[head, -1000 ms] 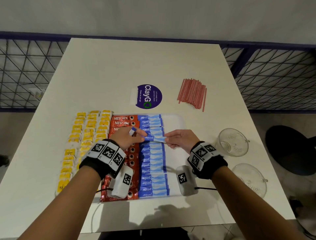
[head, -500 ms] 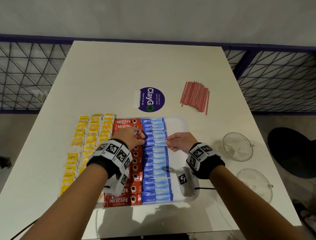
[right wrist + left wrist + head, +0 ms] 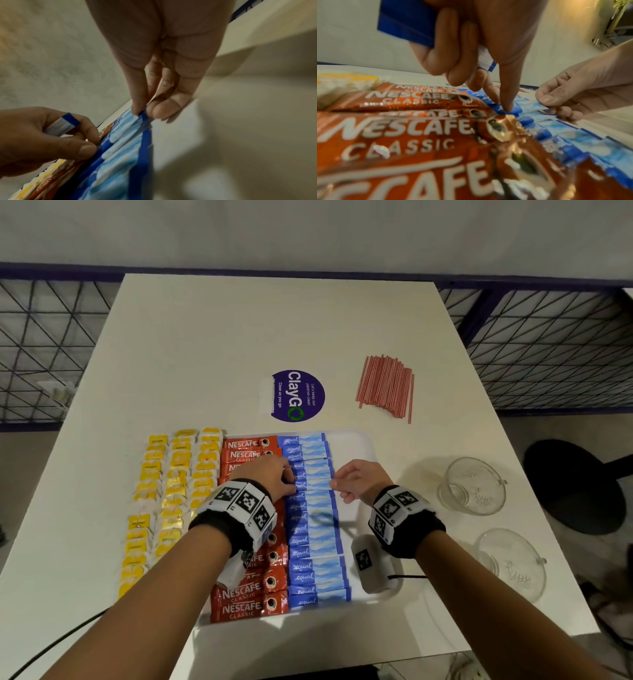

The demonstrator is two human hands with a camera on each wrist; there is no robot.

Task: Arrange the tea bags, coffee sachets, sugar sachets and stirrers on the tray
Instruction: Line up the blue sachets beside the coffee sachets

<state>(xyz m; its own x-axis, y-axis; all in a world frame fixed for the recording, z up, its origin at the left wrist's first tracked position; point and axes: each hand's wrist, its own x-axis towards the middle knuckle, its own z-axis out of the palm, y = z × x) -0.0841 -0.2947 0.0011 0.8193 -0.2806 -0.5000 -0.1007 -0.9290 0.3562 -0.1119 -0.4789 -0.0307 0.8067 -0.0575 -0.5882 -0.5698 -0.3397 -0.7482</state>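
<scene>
Tea bags: yellow-and-white paper tea bags [image 3: 171,501] lie in three columns at the left, beside the red column; whether they lie on the tray or on the table cannot be told.
Coffee sachets: red Nescafé Classic stick sachets [image 3: 245,599] form one column on the tray, touching the blue column on its right.
Left hand: the left hand [image 3: 274,477] presses its index fingertip [image 3: 506,106] down on the dark-blue end of one sachet in the blue column, while its curled fingers clasp spare blue-and-white sachets [image 3: 406,23] against the palm.
Sugar sachets: blue-and-white Equal paper sachets [image 3: 315,542] run in one overlapping column down the middle of the tray.
Right hand: the right hand [image 3: 356,481] pinches the right end of the same sachet [image 3: 142,116] between thumb and forefinger, at the column's right edge.
Tray: the white rectangular plastic tray [image 3: 363,443] has bare floor right of the blue column.
Stirrers: thin red plastic stirrers [image 3: 385,386] lie in a loose bundle on the white table [image 3: 222,337], well beyond the tray.
Sticker: a round purple ClayGo sticker [image 3: 297,395] sits just beyond the tray's far edge.
Cups: two clear glass cups [image 3: 472,486] stand on the table right of the tray.
</scene>
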